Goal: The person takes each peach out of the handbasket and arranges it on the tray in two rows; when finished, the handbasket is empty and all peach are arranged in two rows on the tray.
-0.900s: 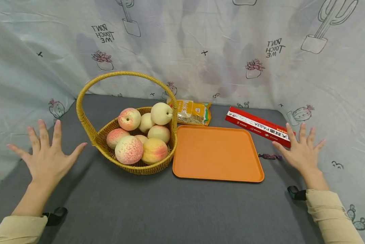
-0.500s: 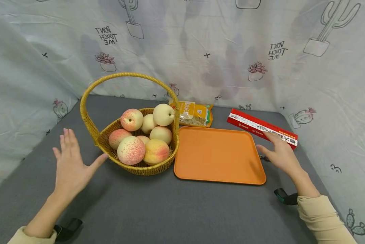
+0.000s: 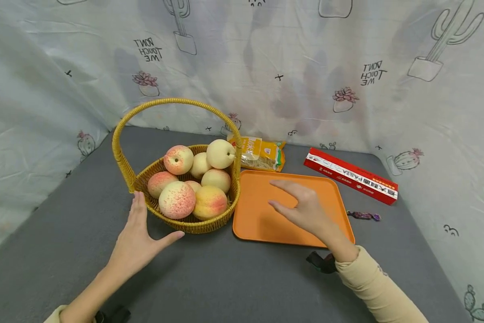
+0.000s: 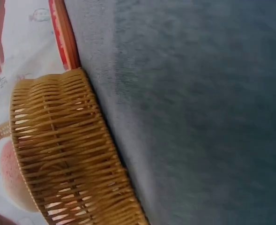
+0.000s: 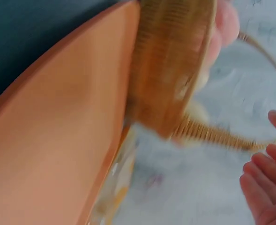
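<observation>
A yellow woven basket point(image 3: 201, 226) with a tall arched handle point(image 3: 177, 100) stands left of centre, filled with several peaches point(image 3: 177, 200). My left hand point(image 3: 134, 244) is at its front left, fingers straight and thumb spread, fingertips right at the rim in the head view. The left wrist view shows the basket's woven side point(image 4: 72, 150) close by. Over the orange tray point(image 3: 258, 215), my right hand point(image 3: 306, 208) hovers with thumb and fingers apart and nothing between them. In the right wrist view its fingers point(image 5: 264, 183) appear at the right edge.
Behind the tray lies a yellow food packet point(image 3: 262, 154). A red pasta box point(image 3: 351, 175) sits at the back right, with a small purple-wrapped candy point(image 3: 364, 216) in front of it. A printed curtain point(image 3: 266, 67) hangs behind the grey table point(image 3: 226, 278).
Both hands have moved inward from the sides: the left to the basket's front left, the right from beside the pasta box to over the tray. The basket, tray and packages stay put.
</observation>
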{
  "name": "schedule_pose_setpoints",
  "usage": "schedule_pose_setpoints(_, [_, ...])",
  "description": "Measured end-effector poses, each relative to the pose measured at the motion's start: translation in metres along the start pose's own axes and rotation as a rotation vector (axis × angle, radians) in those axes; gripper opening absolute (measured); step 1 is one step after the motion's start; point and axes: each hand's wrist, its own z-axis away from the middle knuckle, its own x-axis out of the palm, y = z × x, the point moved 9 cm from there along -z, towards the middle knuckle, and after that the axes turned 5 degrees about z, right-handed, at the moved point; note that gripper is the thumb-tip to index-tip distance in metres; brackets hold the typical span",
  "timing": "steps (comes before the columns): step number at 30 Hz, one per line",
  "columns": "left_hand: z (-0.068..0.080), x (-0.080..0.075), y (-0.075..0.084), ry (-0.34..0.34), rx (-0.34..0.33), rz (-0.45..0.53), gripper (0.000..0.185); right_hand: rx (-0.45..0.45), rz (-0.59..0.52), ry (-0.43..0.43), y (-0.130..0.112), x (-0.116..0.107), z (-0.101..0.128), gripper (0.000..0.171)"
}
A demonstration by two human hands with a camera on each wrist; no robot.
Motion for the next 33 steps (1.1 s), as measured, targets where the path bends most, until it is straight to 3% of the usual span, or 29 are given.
schedule_pose_setpoints(5, [-0.006, 0.011, -0.003, -0.094, -0.07, 0.038, 0.126, -0.119, -0.099, -0.074, -0.031, 0.04, -0.026, 0.054])
schedule_pose_setpoints(8, [-0.007, 0.011, -0.005, -0.082, -0.091, 0.03, 0.128, -0.147, -0.127, -0.119, -0.045, 0.063, -0.039, 0.056])
schedule_pose_setpoints(12, [-0.007, 0.01, -0.008, -0.049, -0.111, 0.004, 0.128, -0.136, -0.173, -0.204, -0.057, 0.09, -0.056, 0.057])
schedule_pose_setpoints(18, [-0.012, 0.012, -0.01, -0.025, -0.096, -0.004, 0.13, -0.054, -0.196, -0.454, -0.066, 0.131, -0.073, 0.068])
schedule_pose_setpoints(22, [-0.017, 0.012, -0.01, -0.015, -0.094, -0.004, 0.131, -0.07, -0.198, -0.571, -0.075, 0.152, -0.078, 0.078])
schedule_pose_setpoints(28, [-0.018, 0.01, -0.011, 0.004, -0.095, -0.004, 0.13, -0.131, -0.127, -0.56, -0.084, 0.166, -0.083, 0.078])
schedule_pose_setpoints(33, [-0.017, 0.005, -0.013, 0.057, -0.098, -0.054, 0.129, -0.095, -0.136, -0.528, -0.084, 0.17, -0.087, 0.076])
